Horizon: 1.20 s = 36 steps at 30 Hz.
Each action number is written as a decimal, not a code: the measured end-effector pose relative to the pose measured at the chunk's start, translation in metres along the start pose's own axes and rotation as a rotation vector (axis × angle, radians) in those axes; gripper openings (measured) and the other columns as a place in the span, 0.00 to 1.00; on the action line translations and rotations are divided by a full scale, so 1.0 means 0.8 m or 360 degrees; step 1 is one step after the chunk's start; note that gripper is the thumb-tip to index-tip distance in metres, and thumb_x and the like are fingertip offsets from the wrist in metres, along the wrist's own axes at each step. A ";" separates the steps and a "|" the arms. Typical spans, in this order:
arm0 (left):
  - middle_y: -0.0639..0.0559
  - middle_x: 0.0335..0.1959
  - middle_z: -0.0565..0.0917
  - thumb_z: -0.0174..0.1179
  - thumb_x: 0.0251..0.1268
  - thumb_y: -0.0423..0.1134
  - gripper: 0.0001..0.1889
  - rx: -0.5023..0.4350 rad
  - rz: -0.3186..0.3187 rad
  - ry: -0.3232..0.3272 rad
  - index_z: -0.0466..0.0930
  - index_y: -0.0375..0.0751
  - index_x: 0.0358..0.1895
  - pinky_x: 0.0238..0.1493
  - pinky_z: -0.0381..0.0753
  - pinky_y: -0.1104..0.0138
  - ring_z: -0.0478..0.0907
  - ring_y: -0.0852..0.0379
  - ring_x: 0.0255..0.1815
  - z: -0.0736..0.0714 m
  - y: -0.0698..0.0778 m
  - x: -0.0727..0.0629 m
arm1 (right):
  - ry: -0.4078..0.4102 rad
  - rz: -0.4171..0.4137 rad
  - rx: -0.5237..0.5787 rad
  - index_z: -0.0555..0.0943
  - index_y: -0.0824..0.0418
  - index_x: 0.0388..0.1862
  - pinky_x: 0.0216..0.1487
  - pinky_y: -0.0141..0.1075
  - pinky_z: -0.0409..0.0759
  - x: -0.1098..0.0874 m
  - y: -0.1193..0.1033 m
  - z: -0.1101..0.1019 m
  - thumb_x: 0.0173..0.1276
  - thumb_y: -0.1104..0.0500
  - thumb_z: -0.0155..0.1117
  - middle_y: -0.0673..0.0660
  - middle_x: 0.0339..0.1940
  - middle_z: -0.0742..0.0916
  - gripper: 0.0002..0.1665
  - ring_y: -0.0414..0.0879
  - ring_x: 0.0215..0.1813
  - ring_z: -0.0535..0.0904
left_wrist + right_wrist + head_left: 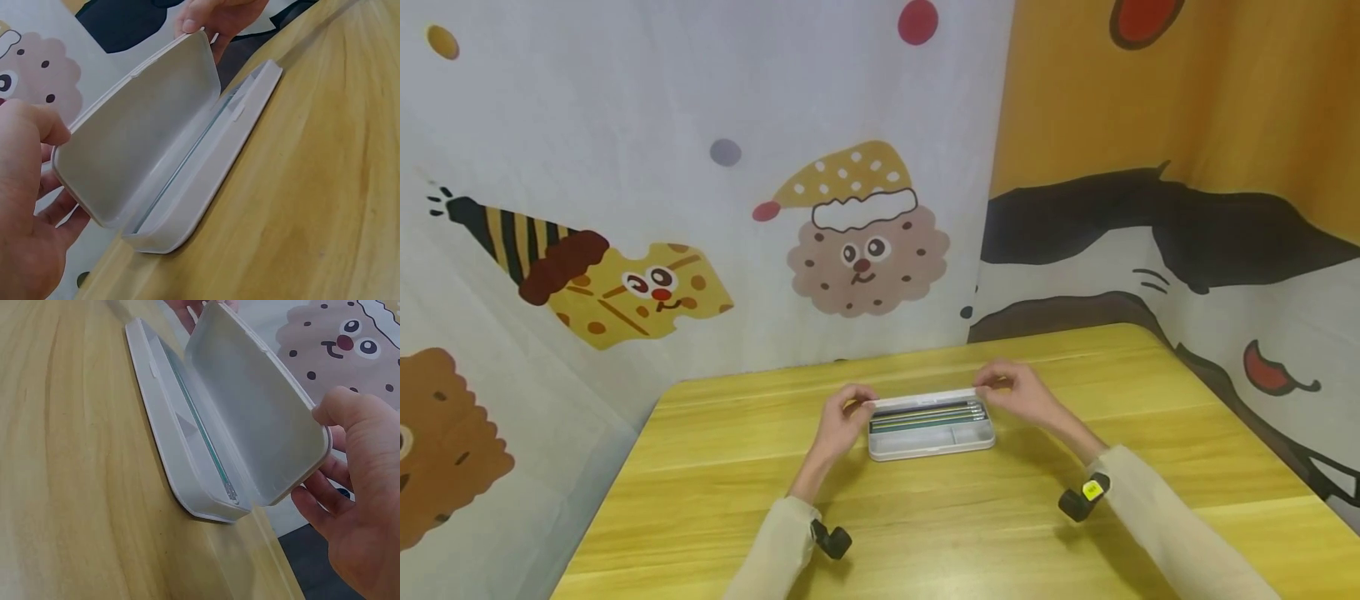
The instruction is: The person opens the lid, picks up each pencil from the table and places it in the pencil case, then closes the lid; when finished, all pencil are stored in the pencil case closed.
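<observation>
A white pencil case (910, 444) lies on the table with its hinged lid (140, 119) raised at a steep angle. Several pencils (925, 418), dark, yellow and green, lie side by side along the back of its base. A small divider splits the front part. My left hand (841, 421) pinches the left corner of the lid, thumb on the inner edge and fingers behind. At the opposite corner, my right hand (1021, 396) grips the lid the same way. In the right wrist view, a green pencil (201, 431) shows along the hinge side; the other pencils are hidden there.
The case rests on a yellow wood-grain table (925, 525), towards its far edge. Behind the table hangs a pale cloth (662, 108) printed with cartoon food, with an orange and black print on the right. Black wrist cameras sit on both sleeves.
</observation>
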<state>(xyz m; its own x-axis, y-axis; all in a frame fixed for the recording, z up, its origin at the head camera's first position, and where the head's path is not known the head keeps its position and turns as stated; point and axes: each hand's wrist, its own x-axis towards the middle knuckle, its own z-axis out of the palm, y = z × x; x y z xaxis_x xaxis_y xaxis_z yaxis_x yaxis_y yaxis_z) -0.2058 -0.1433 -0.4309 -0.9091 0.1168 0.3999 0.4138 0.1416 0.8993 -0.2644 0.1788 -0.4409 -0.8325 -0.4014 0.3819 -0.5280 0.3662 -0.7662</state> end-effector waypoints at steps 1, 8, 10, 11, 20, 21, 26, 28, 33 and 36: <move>0.27 0.43 0.79 0.56 0.59 0.14 0.07 0.0003 0.0016 -0.0004 0.77 0.16 0.41 0.62 0.73 0.43 0.75 0.39 0.48 0.000 -0.001 -0.001 | -0.0004 -0.0009 -0.0004 0.87 0.61 0.39 0.53 0.45 0.83 -0.001 0.000 0.000 0.64 0.70 0.69 0.54 0.43 0.85 0.07 0.50 0.45 0.81; 0.25 0.41 0.78 0.56 0.55 0.12 0.08 0.0013 0.0130 -0.0060 0.77 0.16 0.38 0.63 0.72 0.41 0.74 0.31 0.47 0.001 -0.004 -0.009 | -0.0054 -0.0130 -0.0045 0.86 0.61 0.40 0.52 0.48 0.83 -0.008 0.000 0.003 0.59 0.71 0.71 0.54 0.42 0.85 0.11 0.49 0.44 0.80; 0.25 0.41 0.78 0.56 0.54 0.12 0.08 0.0031 0.0150 -0.0080 0.77 0.17 0.38 0.63 0.71 0.42 0.74 0.30 0.47 0.001 -0.005 -0.011 | -0.0078 -0.0178 -0.0065 0.86 0.61 0.40 0.50 0.48 0.84 -0.010 0.001 0.003 0.58 0.71 0.71 0.53 0.42 0.85 0.12 0.48 0.43 0.81; 0.25 0.42 0.78 0.56 0.54 0.11 0.08 0.0035 0.0157 -0.0090 0.77 0.17 0.38 0.64 0.71 0.42 0.74 0.30 0.48 0.001 -0.005 -0.012 | -0.0086 -0.0199 -0.0079 0.86 0.61 0.40 0.49 0.48 0.84 -0.011 0.001 0.003 0.58 0.71 0.71 0.52 0.42 0.85 0.12 0.47 0.43 0.81; 0.26 0.42 0.78 0.57 0.52 0.11 0.09 0.0107 0.0174 -0.0173 0.78 0.19 0.37 0.67 0.69 0.48 0.75 0.32 0.49 -0.002 -0.006 -0.019 | -0.0093 -0.0318 -0.0188 0.86 0.58 0.39 0.45 0.48 0.84 -0.016 0.007 0.006 0.53 0.71 0.73 0.48 0.41 0.85 0.15 0.45 0.43 0.81; 0.26 0.42 0.78 0.57 0.52 0.11 0.09 0.0125 0.0171 -0.0182 0.78 0.20 0.37 0.68 0.69 0.49 0.75 0.32 0.50 -0.002 -0.005 -0.020 | -0.0091 -0.0325 -0.0199 0.86 0.57 0.39 0.46 0.48 0.84 -0.017 0.007 0.006 0.52 0.71 0.73 0.47 0.41 0.85 0.16 0.45 0.43 0.81; 0.33 0.43 0.80 0.60 0.52 0.13 0.11 0.0243 0.0171 -0.0213 0.80 0.27 0.38 0.67 0.71 0.51 0.76 0.38 0.51 -0.004 -0.023 -0.022 | -0.0084 -0.0344 -0.0272 0.86 0.53 0.37 0.51 0.50 0.82 -0.022 0.005 0.008 0.50 0.71 0.74 0.46 0.42 0.85 0.17 0.47 0.46 0.81; 0.38 0.42 0.82 0.62 0.51 0.14 0.13 0.0301 0.0193 -0.0218 0.81 0.31 0.38 0.64 0.74 0.51 0.77 0.41 0.50 -0.004 -0.037 -0.021 | -0.0090 -0.0366 -0.0295 0.86 0.53 0.37 0.52 0.50 0.82 -0.024 0.004 0.009 0.49 0.70 0.75 0.47 0.43 0.85 0.17 0.48 0.48 0.81; 0.50 0.40 0.83 0.64 0.46 0.17 0.17 0.0436 0.0275 -0.0225 0.82 0.41 0.37 0.55 0.79 0.51 0.77 0.49 0.48 -0.005 -0.053 -0.024 | -0.0110 -0.0453 -0.0336 0.86 0.54 0.37 0.52 0.48 0.83 -0.029 0.007 0.012 0.48 0.69 0.75 0.49 0.44 0.85 0.17 0.48 0.49 0.80; 0.52 0.40 0.82 0.65 0.45 0.19 0.16 0.0514 0.0302 -0.0229 0.81 0.43 0.36 0.53 0.78 0.51 0.76 0.50 0.48 -0.004 -0.055 -0.028 | -0.0119 -0.0499 -0.0364 0.85 0.55 0.37 0.51 0.46 0.83 -0.032 0.009 0.014 0.48 0.69 0.75 0.50 0.44 0.84 0.17 0.47 0.49 0.80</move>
<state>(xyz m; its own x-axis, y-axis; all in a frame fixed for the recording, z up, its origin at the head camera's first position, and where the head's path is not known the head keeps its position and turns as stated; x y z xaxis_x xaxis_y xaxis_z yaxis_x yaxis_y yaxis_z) -0.2042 -0.1555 -0.4791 -0.8083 0.3042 0.5041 0.5887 0.4031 0.7007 -0.2448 0.1825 -0.4616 -0.6150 -0.5803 0.5339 -0.7854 0.3904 -0.4803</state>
